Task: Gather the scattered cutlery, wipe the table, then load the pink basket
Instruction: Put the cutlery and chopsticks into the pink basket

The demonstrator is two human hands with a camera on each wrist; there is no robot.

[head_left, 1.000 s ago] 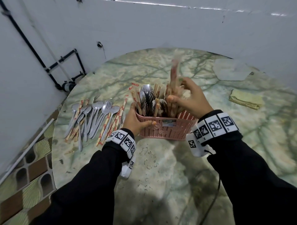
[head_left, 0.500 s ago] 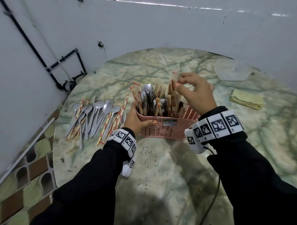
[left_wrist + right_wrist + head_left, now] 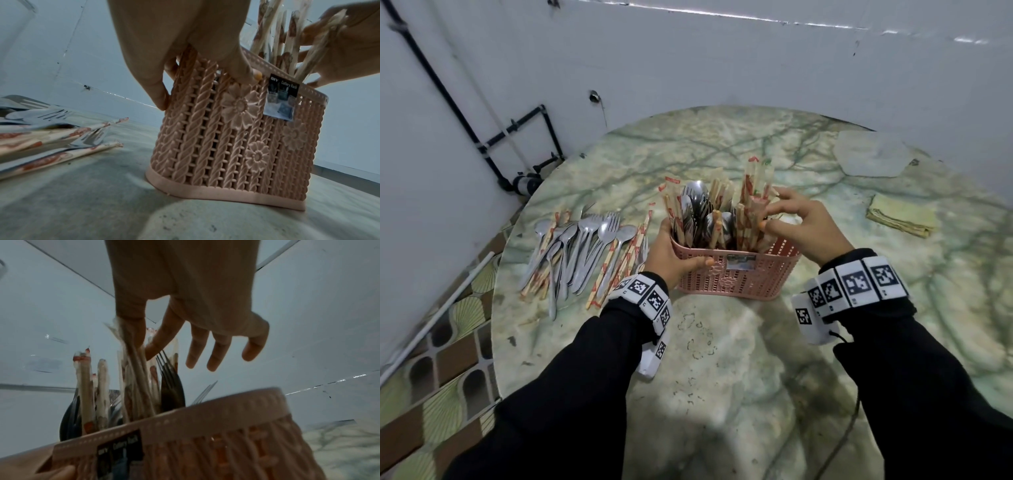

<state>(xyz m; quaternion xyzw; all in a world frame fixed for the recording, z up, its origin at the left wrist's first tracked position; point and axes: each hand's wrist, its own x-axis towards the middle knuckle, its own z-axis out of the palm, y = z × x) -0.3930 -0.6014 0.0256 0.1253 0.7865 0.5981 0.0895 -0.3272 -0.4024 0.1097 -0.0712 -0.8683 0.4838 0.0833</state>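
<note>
The left hand (image 3: 671, 255) grips the pink basket (image 3: 736, 277) at the table's (image 3: 722, 359) centre, while the right hand's (image 3: 803, 226) fingers (image 3: 153, 344) pinch wrapped chopsticks (image 3: 751, 219) standing upright inside. The remaining cutlery pile (image 3: 585, 253) lies at nine o'clock from the basket, long axes pointing toward twelve, nearer the left hand.

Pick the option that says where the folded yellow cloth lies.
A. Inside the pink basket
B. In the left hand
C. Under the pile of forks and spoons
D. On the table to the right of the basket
D: the folded yellow cloth lies flat on the table, well right of the pink basket and touching neither hand.
</note>
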